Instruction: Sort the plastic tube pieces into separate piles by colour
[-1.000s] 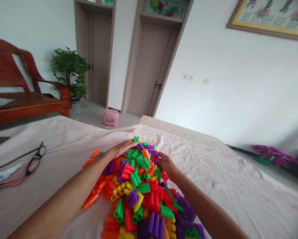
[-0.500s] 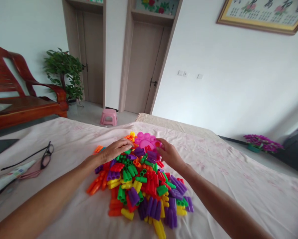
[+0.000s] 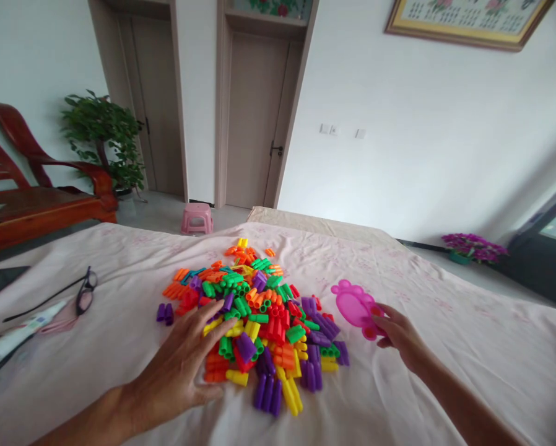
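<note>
A heap of plastic toy building pieces (image 3: 274,329) in red, green, purple, orange and yellow lies on a pale flowered cloth (image 3: 399,396). My left hand (image 3: 185,356) is at the heap's near left side, fingers spread, with nothing in its grasp. Fingertips overlap some yellow and purple pieces; whether they touch is hard to tell. To the right of the heap, my right hand (image 3: 399,334) pinches the edge of a pink scalloped plastic tray (image 3: 352,306). The tray is tilted over the cloth, apart from the heap.
Eyeglasses (image 3: 86,291), a white tube (image 3: 22,331) and a dark flat object (image 3: 2,282) lie at the left. Beyond the cloth stand a pink stool (image 3: 197,218), a wooden chair (image 3: 50,192), a green plant (image 3: 104,136) and purple flowers (image 3: 473,246).
The pink tray has moved from the back of the heap to its right, in my right hand. My left hand has come nearer and lower with fingers spread. The view has shifted slightly.
</note>
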Tool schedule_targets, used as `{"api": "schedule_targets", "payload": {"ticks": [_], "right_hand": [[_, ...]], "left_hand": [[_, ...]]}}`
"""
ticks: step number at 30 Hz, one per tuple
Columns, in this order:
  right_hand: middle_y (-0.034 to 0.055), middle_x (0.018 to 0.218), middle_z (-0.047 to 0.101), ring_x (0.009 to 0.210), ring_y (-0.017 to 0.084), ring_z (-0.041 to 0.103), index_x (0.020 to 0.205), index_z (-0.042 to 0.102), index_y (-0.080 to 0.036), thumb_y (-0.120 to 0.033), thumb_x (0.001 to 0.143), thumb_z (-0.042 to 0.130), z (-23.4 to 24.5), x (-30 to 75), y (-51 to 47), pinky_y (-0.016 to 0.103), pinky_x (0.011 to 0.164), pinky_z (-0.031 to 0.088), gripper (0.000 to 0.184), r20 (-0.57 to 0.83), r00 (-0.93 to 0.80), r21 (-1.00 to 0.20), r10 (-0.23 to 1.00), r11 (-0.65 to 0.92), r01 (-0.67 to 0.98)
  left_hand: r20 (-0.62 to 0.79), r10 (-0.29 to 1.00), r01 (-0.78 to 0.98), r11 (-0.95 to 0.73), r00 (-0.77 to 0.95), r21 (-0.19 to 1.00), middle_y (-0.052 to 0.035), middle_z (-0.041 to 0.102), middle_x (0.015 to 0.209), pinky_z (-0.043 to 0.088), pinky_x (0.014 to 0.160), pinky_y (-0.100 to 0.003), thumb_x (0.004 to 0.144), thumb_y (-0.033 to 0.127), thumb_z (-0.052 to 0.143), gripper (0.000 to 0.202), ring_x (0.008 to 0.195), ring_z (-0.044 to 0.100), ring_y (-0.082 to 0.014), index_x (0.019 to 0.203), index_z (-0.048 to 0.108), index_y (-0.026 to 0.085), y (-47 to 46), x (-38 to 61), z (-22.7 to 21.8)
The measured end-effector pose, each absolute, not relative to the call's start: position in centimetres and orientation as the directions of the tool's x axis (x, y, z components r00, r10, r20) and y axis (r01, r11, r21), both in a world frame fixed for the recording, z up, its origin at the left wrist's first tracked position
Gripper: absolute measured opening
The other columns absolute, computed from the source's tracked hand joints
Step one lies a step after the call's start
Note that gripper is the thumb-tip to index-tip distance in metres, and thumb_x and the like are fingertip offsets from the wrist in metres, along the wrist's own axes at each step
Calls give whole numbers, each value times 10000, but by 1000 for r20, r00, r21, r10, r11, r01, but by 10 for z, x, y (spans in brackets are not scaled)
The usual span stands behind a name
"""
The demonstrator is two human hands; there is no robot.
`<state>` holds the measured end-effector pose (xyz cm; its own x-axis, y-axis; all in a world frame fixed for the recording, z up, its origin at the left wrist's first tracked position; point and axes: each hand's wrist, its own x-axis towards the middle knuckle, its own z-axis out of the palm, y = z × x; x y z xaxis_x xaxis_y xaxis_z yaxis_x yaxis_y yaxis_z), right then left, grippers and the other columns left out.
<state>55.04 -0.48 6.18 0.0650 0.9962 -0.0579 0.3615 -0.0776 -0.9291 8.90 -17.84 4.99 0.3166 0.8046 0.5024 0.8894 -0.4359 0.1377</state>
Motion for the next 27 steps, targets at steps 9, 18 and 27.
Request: {"api": "schedule_targets", "payload": {"ticks": [9,18,27], "right_hand": [[1,605,635,476,178,589,1176,583,-161,-495,695,650,43,503,-42,258,401,437,589,-126,-106,-943,986,-86,322],[58,891,728,848,259,689,1055,643,-180,-408,698,688,46,429,-38,354,715,556,426,-87,-266,-980,960,-34,198],[-22,632,616,469,111,527,1030,629,-161,-262,684,571,63,368,-25,211,440,432,365,-60,-353,-996,934,-34,79]], "left_hand": [[585,759,923,-382,286,44,-112,218,1608,357,1098,-574,713,264,723,870,1401,316,-402,1496,352,336,-166,131,31],[595,759,901,-415,265,128,-126,261,1581,361,1101,-547,783,118,604,819,1429,292,-362,1518,301,317,-134,156,25],[649,742,823,-469,170,320,-129,340,1528,391,1127,-474,829,138,572,547,1411,349,-285,1352,456,249,-102,154,45]]}}
